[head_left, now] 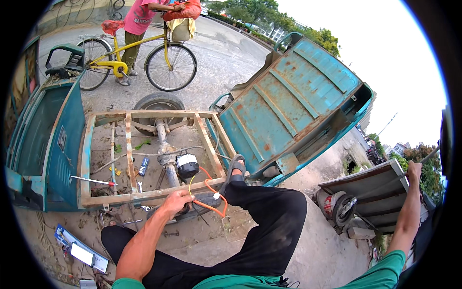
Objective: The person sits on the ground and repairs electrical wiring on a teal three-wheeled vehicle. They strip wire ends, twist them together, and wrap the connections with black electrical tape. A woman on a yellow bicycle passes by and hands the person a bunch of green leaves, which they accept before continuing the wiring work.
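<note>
My left hand (179, 202) is closed in a pinch at the near rail of a rusty metal frame (108, 198). A thin yellow wire (191, 185) runs down to its fingertips, and a looped orange cable (223, 211) with a white connector (216, 196) lies beside it. Just beyond is a black and silver motor (186, 166) on the axle (167, 153). Off to the far right, my right hand (414, 171) is raised and closed around a thin grey bar (429, 154). My sandalled foot (236, 168) rests on the frame's right corner.
A rusty teal cab (293, 91) lies tipped at the right. Screwdriver (94, 180), blue tube (144, 166) and wrench (140, 187) lie around the frame. Beyond the wheel (159, 102), a person in pink (140, 17) stands with a yellow bicycle (118, 57). A panel with a wheel (365, 192) leans at right.
</note>
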Available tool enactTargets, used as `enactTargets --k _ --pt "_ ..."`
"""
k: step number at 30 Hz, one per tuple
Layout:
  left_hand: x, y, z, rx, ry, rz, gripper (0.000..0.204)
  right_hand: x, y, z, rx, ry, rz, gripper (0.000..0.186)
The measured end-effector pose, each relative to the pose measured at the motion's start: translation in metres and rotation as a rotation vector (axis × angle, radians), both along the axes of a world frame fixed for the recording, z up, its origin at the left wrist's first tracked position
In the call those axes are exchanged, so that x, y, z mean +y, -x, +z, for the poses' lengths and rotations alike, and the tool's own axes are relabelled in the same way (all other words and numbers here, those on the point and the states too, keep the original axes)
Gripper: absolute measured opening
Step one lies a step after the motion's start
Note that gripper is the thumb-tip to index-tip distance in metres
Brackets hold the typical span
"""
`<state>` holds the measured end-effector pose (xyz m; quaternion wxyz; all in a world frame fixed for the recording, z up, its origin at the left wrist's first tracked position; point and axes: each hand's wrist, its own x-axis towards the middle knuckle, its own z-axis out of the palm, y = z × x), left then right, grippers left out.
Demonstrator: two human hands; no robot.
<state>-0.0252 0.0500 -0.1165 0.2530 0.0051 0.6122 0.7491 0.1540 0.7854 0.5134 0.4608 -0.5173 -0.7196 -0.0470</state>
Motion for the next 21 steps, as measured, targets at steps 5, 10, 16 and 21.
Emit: enactTargets --k 5,10,16,21 --pt "-0.009 0.000 0.002 -0.011 -0.007 0.013 0.019 -0.009 0.014 -0.008 0.015 0.009 0.044 0.058" --pt "-0.003 -0.001 0.001 -0.016 -0.013 0.012 0.019 0.014 -0.010 0.010 0.077 -0.024 0.048 0.053" --pt "-0.011 -0.001 0.003 -0.019 0.016 0.010 0.019 0.010 -0.019 0.009 0.064 0.027 0.071 0.057" --pt "0.003 -0.003 -0.007 -0.019 0.020 -0.004 0.018 0.007 -0.059 0.007 0.075 0.046 0.041 0.057"
